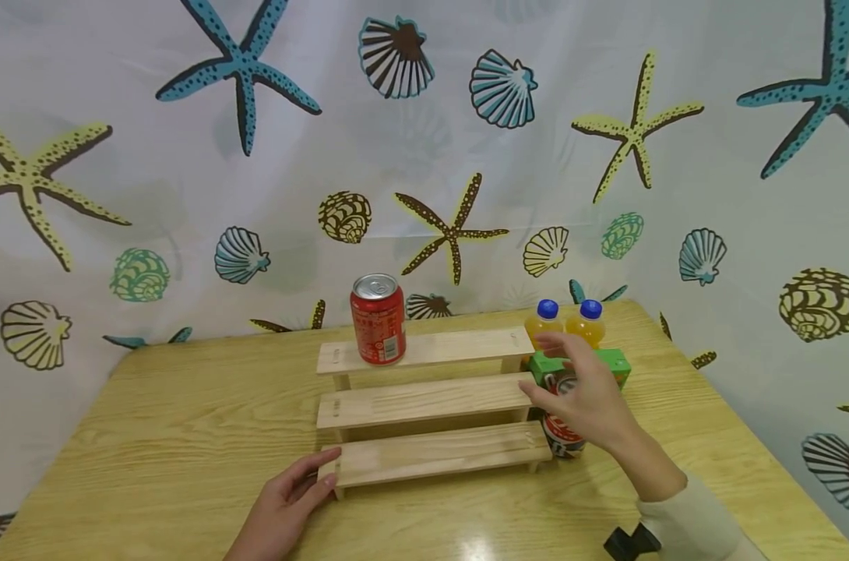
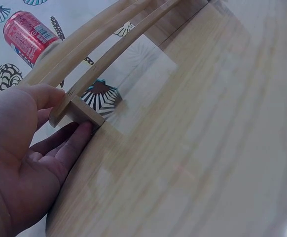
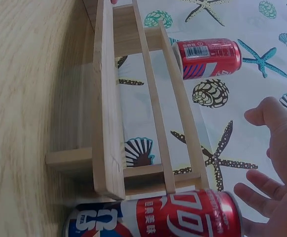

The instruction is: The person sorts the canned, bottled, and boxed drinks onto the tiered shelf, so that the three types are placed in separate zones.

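Observation:
A three-step wooden rack (image 1: 431, 456) stands on the table. My left hand (image 1: 279, 506) grips the left end of its lowest step, with fingertips against the leg (image 2: 87, 112) in the left wrist view. A red soda can (image 1: 378, 323) stands upright on the top step, left of its middle. My right hand (image 1: 587, 393) is over the rack's right end, fingers spread and holding nothing. Behind that hand, a second soda can (image 1: 563, 440) stands beside the rack, partly hidden; its red and blue side (image 3: 148, 219) shows in the right wrist view.
Behind the second can sits a green carton (image 1: 614, 362), partly covered by the right hand. Two bottles of orange drink (image 1: 586, 330) with blue caps stand at the back right. A white curtain (image 1: 424, 156) printed with shells and starfish hangs behind the table (image 1: 186, 421).

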### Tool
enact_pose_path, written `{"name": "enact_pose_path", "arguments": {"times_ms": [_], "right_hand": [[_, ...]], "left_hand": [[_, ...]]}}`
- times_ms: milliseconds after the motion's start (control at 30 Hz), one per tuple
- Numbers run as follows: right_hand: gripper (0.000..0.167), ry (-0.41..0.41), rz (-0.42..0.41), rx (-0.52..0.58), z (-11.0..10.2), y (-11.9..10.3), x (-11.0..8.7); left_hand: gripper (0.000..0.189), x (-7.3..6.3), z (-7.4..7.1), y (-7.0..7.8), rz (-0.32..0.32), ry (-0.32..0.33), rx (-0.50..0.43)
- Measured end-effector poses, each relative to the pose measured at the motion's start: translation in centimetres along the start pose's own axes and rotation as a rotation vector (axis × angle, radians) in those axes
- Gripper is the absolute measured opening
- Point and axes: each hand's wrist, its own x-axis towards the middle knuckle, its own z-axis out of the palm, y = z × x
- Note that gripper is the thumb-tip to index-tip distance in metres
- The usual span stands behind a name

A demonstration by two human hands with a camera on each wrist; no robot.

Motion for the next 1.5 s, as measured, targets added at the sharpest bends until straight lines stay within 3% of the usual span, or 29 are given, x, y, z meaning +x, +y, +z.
{"name": "enact_pose_path", "arguments": {"times_ms": [667, 1067, 1500], "right_hand": [[0.06, 0.048, 0.017, -0.101, -0.9, 1.4, -2.0], [0.055, 0.05, 0.089, -0.051, -0.7, 2.4, -3.2], [0.05, 0.135, 0.102, -0.114, -0.2, 3.0, -4.6]], "left_hand": [[0.044, -0.1, -0.2, 0.1, -0.006, 0.002, 0.015], [0.045, -0.3, -0.3, 0.0, 0.0, -0.016, -0.012], [0.044, -0.3, -0.2, 0.2, -0.001, -0.016, -0.032]]}}
